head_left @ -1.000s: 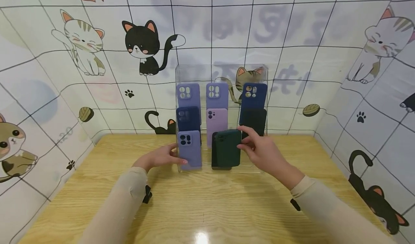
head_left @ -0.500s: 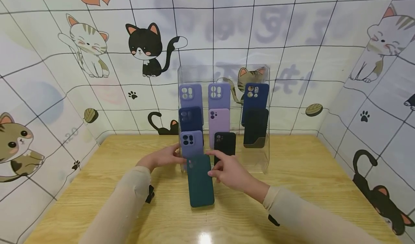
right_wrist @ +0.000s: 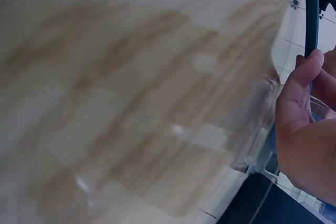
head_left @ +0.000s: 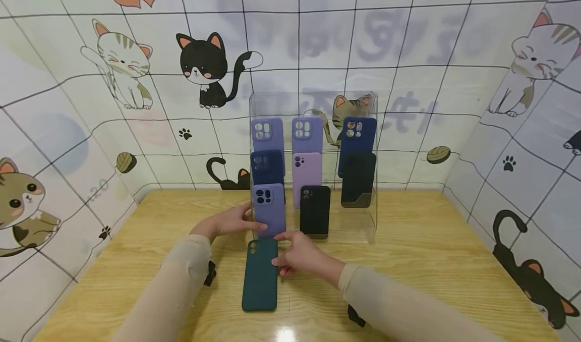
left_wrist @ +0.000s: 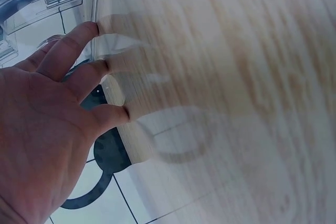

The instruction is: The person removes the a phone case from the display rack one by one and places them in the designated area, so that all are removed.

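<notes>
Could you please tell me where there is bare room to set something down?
Bare yellowish wooden table lies right of the clear plastic stand, and left of the left beige sleeve. The stand's left front is crowded with the left hand, right hand and dark-green rectangular phone case.

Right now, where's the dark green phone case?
In the head view, the green case is low, left of centre, pinched by the right hand just in front of the clear rack's bottom-left purple case.

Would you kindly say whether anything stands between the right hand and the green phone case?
Nothing visible does: the right hand pinches the green phone case by its right edge, in front of the clear stand.
</notes>
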`<state>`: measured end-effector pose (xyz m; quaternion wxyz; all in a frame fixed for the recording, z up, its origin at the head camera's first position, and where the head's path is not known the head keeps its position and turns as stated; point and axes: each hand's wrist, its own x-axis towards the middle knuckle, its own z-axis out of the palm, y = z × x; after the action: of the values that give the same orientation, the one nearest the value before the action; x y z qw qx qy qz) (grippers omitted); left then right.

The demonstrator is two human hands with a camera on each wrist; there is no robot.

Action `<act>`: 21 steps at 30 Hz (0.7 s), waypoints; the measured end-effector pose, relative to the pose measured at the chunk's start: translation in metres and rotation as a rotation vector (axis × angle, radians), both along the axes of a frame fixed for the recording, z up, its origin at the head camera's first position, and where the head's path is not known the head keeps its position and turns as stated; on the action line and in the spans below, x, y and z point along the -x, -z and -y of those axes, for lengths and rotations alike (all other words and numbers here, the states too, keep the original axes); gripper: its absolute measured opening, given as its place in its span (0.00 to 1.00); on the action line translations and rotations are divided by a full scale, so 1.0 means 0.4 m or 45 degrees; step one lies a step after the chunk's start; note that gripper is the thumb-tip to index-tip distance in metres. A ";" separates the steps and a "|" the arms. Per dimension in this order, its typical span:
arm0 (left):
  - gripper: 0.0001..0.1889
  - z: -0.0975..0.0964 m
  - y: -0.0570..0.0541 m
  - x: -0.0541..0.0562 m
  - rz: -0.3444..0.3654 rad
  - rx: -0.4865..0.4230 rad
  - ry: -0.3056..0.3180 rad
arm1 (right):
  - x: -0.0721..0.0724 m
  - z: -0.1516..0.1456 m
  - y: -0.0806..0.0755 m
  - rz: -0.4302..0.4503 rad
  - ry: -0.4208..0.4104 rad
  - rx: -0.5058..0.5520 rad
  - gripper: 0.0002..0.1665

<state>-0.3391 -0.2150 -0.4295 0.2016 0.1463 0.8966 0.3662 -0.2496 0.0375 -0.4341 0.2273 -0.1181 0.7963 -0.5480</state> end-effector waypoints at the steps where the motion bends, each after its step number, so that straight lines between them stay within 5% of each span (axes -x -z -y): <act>1: 0.59 -0.001 0.000 0.000 0.005 -0.004 -0.004 | 0.000 0.003 0.002 0.021 0.006 0.003 0.38; 21: 0.59 -0.003 0.003 0.000 0.006 0.031 -0.030 | 0.002 0.042 0.022 0.107 0.059 0.028 0.34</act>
<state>-0.3391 -0.2139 -0.4309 0.2011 0.1323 0.9022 0.3579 -0.2505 0.0206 -0.4428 0.2465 -0.0790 0.7826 -0.5662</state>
